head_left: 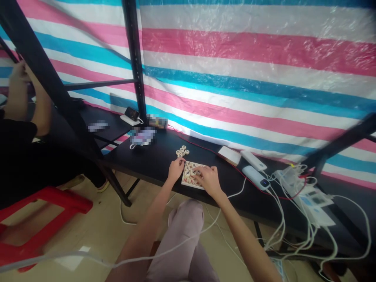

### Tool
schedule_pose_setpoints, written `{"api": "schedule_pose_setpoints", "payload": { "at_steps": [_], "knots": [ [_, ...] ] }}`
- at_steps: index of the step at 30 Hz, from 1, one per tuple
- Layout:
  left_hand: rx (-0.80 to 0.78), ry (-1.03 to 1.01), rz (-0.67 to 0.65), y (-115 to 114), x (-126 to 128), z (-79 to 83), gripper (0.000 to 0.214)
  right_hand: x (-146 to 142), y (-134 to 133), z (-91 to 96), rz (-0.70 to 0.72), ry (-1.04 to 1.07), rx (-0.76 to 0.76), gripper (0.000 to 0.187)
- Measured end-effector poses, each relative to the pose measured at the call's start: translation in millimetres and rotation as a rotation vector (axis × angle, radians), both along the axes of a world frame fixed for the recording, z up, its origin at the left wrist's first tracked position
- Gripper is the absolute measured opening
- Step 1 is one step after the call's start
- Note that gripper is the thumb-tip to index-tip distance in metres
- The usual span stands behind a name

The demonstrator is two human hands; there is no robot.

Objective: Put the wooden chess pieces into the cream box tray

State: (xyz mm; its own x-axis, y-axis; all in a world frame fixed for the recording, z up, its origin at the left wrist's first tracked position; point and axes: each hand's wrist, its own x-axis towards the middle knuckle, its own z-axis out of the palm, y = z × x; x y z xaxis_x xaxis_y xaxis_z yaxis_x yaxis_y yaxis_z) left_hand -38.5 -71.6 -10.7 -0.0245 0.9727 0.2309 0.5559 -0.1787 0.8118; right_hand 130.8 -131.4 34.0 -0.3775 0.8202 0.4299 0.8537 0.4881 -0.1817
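A square white box (184, 181) full of round xiangqi pieces with black and red characters sits near the front edge of the black table. Over the box, my right hand (209, 179) has its thumb and fingers closed round a xiangqi piece (193, 172) on top of the others. At the box's upper left corner is my left hand (176, 169), its fingers bent together; what they pinch, if anything, is too small to make out. Several loose xiangqi pieces (182, 151) lie just beyond my left hand.
A white box (229, 155), two power banks (253, 160) (256, 177) and tangled white cables (293, 188) occupy the right side. A phone (132, 113) leans at the back left. Black posts (135, 58) frame the table (158, 168). Another person's arm (39, 100) and a red stool (49, 199) are left.
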Motion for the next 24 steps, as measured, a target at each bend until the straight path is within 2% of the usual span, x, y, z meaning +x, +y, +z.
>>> {"api": "schedule_pose_setpoints", "payload": {
  "at_steps": [12,18,21,24],
  "knots": [
    [-0.014,-0.020,-0.012,0.9,-0.1,-0.4,0.020,0.7,-11.9,-6.2,-0.013,-0.075,0.084,0.016],
    [-0.018,-0.039,-0.015,-0.1,-0.5,-1.6,0.020,0.6,-10.0,-12.9,0.050,-0.126,0.121,0.019],
    [-0.011,-0.039,-0.016,0.3,-0.4,-3.2,0.021,2.7,-10.3,-8.5,0.054,-0.139,0.132,0.020],
    [-0.005,-0.036,-0.012,1.1,-0.9,-3.9,0.021,4.5,-3.8,3.6,0.027,-0.131,0.138,0.021]
  ]
}}
